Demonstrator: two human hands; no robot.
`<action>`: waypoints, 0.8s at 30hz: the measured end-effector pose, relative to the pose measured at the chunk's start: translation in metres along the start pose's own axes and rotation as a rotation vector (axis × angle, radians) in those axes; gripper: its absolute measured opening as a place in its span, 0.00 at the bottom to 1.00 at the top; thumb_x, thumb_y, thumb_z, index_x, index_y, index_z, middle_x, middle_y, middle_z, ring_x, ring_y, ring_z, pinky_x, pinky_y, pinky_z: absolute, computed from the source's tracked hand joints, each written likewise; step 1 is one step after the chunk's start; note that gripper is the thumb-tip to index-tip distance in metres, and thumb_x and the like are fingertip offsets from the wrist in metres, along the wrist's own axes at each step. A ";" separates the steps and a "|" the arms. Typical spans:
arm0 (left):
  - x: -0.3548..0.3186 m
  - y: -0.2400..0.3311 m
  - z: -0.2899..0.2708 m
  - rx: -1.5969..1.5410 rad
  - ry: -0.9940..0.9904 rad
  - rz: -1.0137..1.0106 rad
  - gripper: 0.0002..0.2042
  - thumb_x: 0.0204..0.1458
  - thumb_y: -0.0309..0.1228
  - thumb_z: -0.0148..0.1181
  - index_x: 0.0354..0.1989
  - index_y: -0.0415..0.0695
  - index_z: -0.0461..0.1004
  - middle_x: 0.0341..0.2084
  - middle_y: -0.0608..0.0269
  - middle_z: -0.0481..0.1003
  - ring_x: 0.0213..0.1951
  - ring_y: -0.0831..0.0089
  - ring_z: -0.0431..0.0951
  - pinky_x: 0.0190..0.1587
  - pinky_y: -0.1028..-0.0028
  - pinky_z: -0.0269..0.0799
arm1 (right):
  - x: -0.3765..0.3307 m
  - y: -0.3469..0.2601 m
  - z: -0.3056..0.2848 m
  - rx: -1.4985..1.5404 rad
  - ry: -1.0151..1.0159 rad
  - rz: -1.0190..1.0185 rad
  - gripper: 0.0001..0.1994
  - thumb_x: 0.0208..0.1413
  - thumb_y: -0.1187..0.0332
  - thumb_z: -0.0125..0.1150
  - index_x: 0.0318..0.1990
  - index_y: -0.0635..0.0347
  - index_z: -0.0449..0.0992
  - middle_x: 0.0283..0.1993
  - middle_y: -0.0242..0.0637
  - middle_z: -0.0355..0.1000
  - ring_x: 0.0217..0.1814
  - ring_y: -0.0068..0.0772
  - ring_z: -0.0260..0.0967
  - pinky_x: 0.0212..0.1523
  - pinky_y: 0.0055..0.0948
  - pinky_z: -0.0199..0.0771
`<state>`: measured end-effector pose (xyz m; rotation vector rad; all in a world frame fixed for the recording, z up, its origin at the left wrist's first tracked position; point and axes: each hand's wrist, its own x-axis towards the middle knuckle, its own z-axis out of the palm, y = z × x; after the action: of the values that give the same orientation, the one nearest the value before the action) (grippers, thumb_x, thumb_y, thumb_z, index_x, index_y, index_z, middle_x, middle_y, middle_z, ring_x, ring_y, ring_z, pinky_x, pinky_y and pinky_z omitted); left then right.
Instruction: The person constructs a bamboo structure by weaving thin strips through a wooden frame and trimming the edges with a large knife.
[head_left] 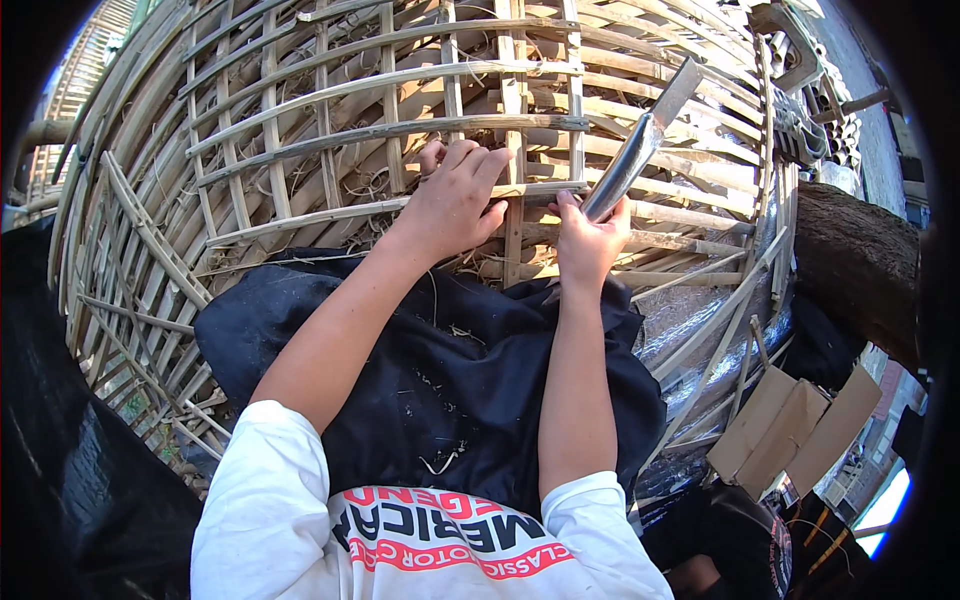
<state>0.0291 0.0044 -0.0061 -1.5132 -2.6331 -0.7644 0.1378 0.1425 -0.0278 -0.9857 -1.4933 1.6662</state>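
1. The left grip (458, 205) lies over the nearest crosswise slat (320, 216) of the pale, bamboo-like lattice (390, 130); its fingers curl forward and its thumb sits apart from them; whether they pinch the slat or only rest on it, I cannot tell.
2. The right grip (592, 232) is clamped round the shiny handle of a knife (628, 162); its thumb is at, or just beside, the slat's right end, though contact is unclear.
3. The knife stands up and to the right of the right hand, in front of the lattice's right side; its long axis slants from lower left, at the hand, to upper right; the blade points away from the person, and which edge is sharp cannot be made out.
4. The slat lies along the lattice's near edge, just beyond the dark cloth (480, 370) over the lap; its long axis runs left to right, rising a little rightward, across the wide upright strip (514, 240).
5. The step in hand looks like settling this slat by hand; it would go best with the left fingers pressing close to a crossing, so that the strip does not bow, and the right thumb steadying the end; the blade should stay angled outward, clear of the left fingers and forearm.
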 end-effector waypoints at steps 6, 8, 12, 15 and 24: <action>-0.001 -0.016 -0.001 0.135 0.048 0.203 0.24 0.47 0.38 0.69 0.55 0.57 0.74 0.53 0.73 0.73 0.67 0.72 0.59 0.62 0.59 0.49 | -0.003 -0.007 0.001 -0.059 -0.005 0.053 0.18 0.50 0.79 0.67 0.45 0.67 0.65 0.34 0.37 0.71 0.28 0.26 0.74 0.34 0.25 0.78; -0.001 -0.018 0.001 0.156 0.022 0.228 0.23 0.48 0.38 0.68 0.55 0.59 0.74 0.58 0.76 0.71 0.69 0.73 0.57 0.62 0.59 0.49 | -0.004 -0.008 -0.001 -0.208 0.015 -0.009 0.18 0.50 0.76 0.69 0.45 0.67 0.66 0.33 0.36 0.70 0.28 0.25 0.72 0.34 0.24 0.75; 0.000 -0.018 -0.008 0.217 -0.146 0.189 0.23 0.51 0.39 0.66 0.57 0.60 0.73 0.64 0.80 0.66 0.70 0.74 0.56 0.61 0.57 0.48 | -0.010 0.001 -0.008 -0.393 0.063 -0.160 0.15 0.54 0.69 0.68 0.41 0.68 0.69 0.29 0.34 0.69 0.27 0.23 0.66 0.32 0.25 0.69; -0.002 -0.023 -0.008 0.232 -0.124 0.220 0.22 0.53 0.42 0.64 0.58 0.61 0.73 0.65 0.80 0.66 0.70 0.74 0.55 0.61 0.54 0.45 | -0.053 -0.011 -0.025 -0.356 -0.053 0.029 0.14 0.62 0.63 0.61 0.41 0.67 0.69 0.22 0.31 0.69 0.23 0.22 0.67 0.28 0.25 0.68; 0.007 -0.040 -0.006 0.190 -0.067 0.359 0.21 0.53 0.46 0.63 0.57 0.63 0.74 0.65 0.81 0.65 0.73 0.71 0.49 0.66 0.51 0.36 | -0.193 -0.024 -0.038 -0.599 -0.191 0.106 0.16 0.64 0.65 0.56 0.50 0.68 0.65 0.30 0.54 0.75 0.34 0.58 0.77 0.34 0.42 0.75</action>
<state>-0.0089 -0.0088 -0.0154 -1.9008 -2.2929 -0.4303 0.2637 -0.0055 0.0125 -1.2531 -2.1732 1.4350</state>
